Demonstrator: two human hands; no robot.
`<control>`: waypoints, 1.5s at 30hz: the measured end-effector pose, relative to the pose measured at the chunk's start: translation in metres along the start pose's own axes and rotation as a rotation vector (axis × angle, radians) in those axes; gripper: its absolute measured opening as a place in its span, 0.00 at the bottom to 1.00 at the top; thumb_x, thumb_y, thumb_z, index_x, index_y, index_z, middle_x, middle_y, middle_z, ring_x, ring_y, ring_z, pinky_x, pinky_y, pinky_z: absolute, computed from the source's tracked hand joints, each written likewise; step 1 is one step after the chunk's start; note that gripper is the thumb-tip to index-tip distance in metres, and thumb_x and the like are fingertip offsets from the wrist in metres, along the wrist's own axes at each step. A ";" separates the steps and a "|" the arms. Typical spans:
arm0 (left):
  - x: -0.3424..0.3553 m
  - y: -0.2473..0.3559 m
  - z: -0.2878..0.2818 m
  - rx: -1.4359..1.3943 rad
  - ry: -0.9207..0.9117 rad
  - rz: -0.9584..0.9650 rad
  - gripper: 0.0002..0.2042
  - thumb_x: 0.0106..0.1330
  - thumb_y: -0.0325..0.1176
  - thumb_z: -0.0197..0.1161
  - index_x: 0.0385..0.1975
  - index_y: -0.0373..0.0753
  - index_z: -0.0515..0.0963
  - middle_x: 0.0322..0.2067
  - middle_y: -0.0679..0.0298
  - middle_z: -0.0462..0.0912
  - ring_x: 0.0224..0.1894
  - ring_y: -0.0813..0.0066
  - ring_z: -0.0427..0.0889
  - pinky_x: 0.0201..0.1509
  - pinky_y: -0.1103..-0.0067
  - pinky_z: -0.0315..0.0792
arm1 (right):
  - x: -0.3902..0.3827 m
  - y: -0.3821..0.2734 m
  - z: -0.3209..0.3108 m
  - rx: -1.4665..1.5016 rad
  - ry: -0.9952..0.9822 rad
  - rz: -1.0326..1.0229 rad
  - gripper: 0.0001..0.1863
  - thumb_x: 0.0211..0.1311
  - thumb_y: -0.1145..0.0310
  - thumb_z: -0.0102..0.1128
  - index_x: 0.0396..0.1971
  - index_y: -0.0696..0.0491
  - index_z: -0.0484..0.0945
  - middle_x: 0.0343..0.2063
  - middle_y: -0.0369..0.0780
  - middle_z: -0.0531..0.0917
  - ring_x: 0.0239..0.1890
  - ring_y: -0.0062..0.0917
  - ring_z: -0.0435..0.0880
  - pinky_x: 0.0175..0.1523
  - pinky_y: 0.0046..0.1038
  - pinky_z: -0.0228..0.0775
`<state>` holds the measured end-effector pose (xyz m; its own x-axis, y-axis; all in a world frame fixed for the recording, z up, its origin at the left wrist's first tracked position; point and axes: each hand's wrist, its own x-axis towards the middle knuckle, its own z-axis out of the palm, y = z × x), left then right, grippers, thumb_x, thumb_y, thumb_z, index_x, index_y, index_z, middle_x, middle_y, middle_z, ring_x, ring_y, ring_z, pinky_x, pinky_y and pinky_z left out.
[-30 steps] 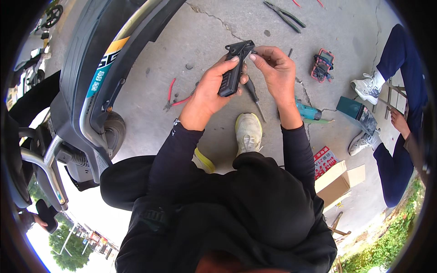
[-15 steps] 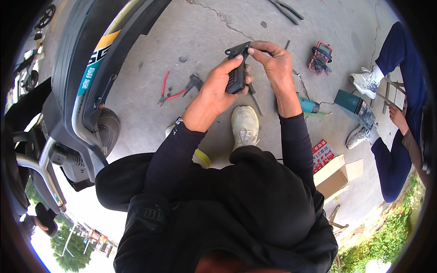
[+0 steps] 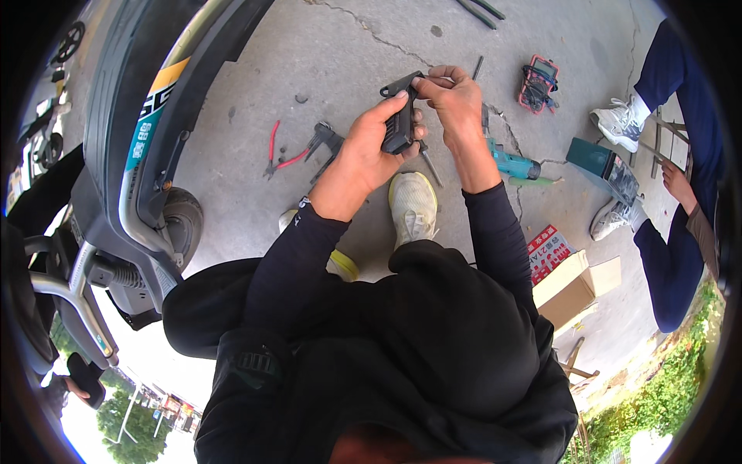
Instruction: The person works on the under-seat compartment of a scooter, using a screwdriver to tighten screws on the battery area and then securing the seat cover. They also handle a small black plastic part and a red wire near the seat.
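My left hand (image 3: pixel 371 143) is wrapped round a black finned box (image 3: pixel 399 124) with a mounting ear at its far end, thumb on top and fingertips showing along the right side. The fingers of my right hand (image 3: pixel 454 104) are pinched together at the box's far right corner. What they grip there, if anything, is too small to make out. Just below the hands, a screwdriver (image 3: pixel 430 164) lies on the ground near my shoe. Red-handled pliers (image 3: pixel 280 153) and a dark caliper-like tool (image 3: pixel 323 141) lie left of my left hand.
A scooter (image 3: pixel 143 170) stands along the left. To the right lie a teal power tool (image 3: pixel 514 164), a red-framed multimeter (image 3: pixel 539 83), a dark green box (image 3: pixel 591 162) and an open carton (image 3: pixel 572 290). A seated person's legs (image 3: pixel 657 85) are at far right. Dark handles (image 3: pixel 481 11) lie at the top.
My right hand has shifted slightly left and down, its fingers bent closer over the box's corner. The box stays in my left hand. The view has shifted a little.
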<state>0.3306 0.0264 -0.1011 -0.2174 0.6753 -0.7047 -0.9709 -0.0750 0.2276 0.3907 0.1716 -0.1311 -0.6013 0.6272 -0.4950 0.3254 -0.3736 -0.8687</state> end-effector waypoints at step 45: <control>0.009 0.041 -0.029 -0.111 0.100 0.168 0.16 0.71 0.41 0.55 0.39 0.32 0.80 0.36 0.61 0.84 0.39 0.70 0.83 0.38 0.80 0.79 | -0.029 -0.013 0.012 -0.432 -0.284 -0.096 0.20 0.71 0.57 0.64 0.36 0.63 0.85 0.18 0.35 0.79 0.21 0.17 0.78 0.27 0.25 0.67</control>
<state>0.2863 0.0078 -0.1174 -0.3805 0.5704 -0.7279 -0.9241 -0.2647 0.2757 0.3950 0.1506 -0.1053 -0.7980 0.4124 -0.4394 0.4942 0.0305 -0.8688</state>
